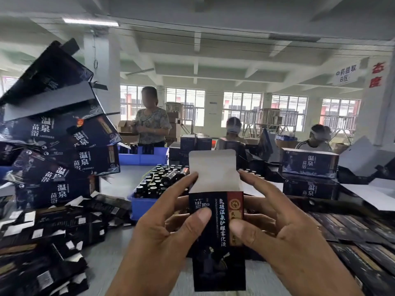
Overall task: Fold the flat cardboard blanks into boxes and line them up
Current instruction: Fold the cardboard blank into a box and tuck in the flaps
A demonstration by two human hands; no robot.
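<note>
From the head camera I look down at a small dark carton [217,231] held upright between both my hands, above the near edge of the grey tabletop [111,257]. My left hand [158,227] grips its left side, thumb pressed on the printed front, fingers [183,184] reaching up beside the open mouth. My right hand [284,227] holds the right side the same way, thumb on the red label strip, forefinger up by the white top flap [212,165], which stands straight and untucked.

I judge this box about half made: the body is already squared into a tube, but the top is open, and I cannot tell whether the bottom is closed.

A loose heap of flat blanks [42,242] lies to my left, so plenty is left to fold. To my right, dark finished boxes [359,248] appear to lie side by side in rows, though blur makes that unsure. Behind my hands sits a blue crate of dark bottles [156,182], and larger printed cartons [64,133] pile up at far left.
</note>
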